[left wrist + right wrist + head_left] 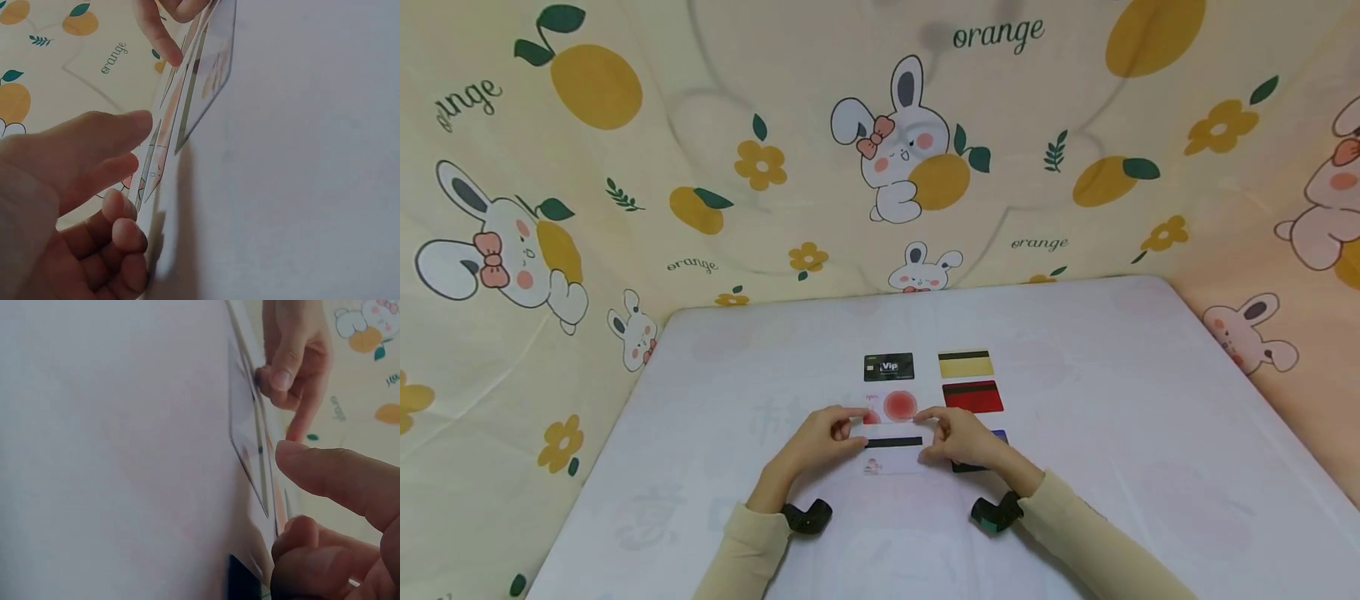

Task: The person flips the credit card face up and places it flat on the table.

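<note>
Two white cards lie one above the other on the table between my hands. The upper card carries a large red circle; the lower one has a black magnetic stripe. My left hand stretches its index finger to the upper card's left edge, with its thumb beside the lower card's left end. Mirroring it, my right hand has its index fingertip at the upper card's lower right corner and its thumb by the lower card's right end. Both wrist views show the cards nearly edge-on. A dark card is partly hidden beneath my right hand.
Behind the white cards lies a black Vip card. To its right are a gold card and a red card. A pale cloth covers the table, and a printed curtain hangs along its back and sides.
</note>
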The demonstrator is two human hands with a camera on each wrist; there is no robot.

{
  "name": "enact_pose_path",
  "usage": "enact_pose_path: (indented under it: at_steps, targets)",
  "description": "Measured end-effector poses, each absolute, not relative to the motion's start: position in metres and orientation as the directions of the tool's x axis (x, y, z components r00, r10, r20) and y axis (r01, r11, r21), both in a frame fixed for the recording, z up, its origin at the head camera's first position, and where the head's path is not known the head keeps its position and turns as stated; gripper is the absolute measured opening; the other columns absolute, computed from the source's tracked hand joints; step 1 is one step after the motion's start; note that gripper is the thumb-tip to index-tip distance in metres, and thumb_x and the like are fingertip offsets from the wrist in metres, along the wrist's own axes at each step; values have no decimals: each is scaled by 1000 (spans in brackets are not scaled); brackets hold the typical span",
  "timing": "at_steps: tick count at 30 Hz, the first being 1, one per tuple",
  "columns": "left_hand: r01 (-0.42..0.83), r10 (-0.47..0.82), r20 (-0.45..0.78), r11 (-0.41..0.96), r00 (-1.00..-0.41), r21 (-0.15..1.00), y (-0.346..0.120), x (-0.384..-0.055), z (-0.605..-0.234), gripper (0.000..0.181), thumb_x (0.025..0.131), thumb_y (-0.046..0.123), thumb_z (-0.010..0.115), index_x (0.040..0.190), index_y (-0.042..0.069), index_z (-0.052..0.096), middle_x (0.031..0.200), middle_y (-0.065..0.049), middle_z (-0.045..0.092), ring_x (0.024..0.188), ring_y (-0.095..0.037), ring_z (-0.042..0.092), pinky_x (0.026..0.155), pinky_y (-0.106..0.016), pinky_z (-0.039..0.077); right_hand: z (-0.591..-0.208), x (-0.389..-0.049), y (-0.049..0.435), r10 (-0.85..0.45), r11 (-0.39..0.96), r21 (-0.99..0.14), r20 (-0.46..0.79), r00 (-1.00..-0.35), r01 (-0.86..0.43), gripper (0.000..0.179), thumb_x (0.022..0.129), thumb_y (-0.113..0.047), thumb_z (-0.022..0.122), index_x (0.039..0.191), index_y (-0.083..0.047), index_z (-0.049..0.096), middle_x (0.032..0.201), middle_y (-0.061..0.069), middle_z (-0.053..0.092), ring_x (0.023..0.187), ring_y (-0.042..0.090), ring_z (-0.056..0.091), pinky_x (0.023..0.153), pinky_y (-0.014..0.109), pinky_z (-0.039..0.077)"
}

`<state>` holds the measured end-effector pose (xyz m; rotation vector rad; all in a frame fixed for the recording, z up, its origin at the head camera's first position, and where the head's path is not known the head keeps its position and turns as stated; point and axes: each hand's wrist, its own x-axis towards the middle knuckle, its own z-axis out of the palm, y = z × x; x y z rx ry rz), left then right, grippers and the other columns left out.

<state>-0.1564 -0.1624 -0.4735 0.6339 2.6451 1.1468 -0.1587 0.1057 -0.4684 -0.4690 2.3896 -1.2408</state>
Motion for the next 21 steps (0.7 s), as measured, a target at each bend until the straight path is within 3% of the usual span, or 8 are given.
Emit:
enact_pose_path:
  at_steps: [7,21]
  targets:
    - [327,481,-20,625,-876,709,-161,-151,-472,42,82,18,75,123,11,67,73,-6,49,67,-6,40,61,-16,34,-470,-150,106,-489,555,-818,-173,-855,-152,53,75,-13,80,123,-1,61,60,1,55,54,9,47,49,19,36]
    - [330,467,-32,670,-884,665,-158,-142,-472,55,70,27,86,120,12,69,77,-2,45,72,-9,39,62,-16,33,-468,-139,99,-404,616,-783,-216,-889,-90,58,72,-16,83,126,-7,62,60,-1,51,54,12,47,51,20,35]
